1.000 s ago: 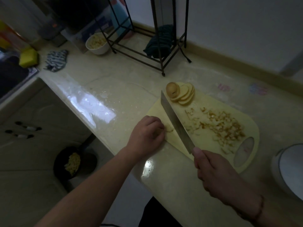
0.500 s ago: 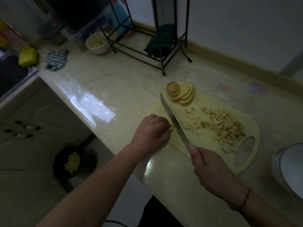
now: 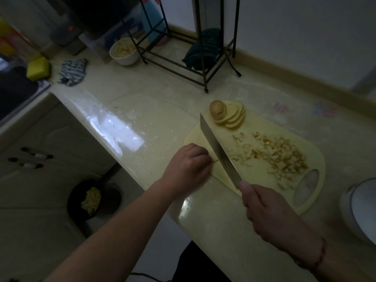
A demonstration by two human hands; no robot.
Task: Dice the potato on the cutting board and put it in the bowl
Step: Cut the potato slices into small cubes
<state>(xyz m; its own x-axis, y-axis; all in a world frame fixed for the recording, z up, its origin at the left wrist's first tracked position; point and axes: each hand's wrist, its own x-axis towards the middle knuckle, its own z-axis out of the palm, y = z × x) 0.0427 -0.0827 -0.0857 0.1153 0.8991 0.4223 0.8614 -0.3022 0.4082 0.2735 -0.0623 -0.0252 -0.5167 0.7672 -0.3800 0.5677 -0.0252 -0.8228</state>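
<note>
A pale yellow cutting board lies on the counter. At its far end rests a fan of potato slices with a rounded end piece. Diced potato is heaped on the board's right half. My right hand grips the handle of a long knife, whose blade runs across the board's left part. My left hand is curled at the board's left edge, pressing down on small potato strips mostly hidden under its fingers, right beside the blade. A white bowl with diced potato stands far back left.
A black wire rack holding a dark cloth stands behind the board. A white round container sits at the right edge. A striped cloth and yellow sponge lie far left. On the floor lies a black pan with food.
The knife has shifted slightly left toward my left hand, which stays curled over the potato strips. The diced heap and the slices have not moved.
</note>
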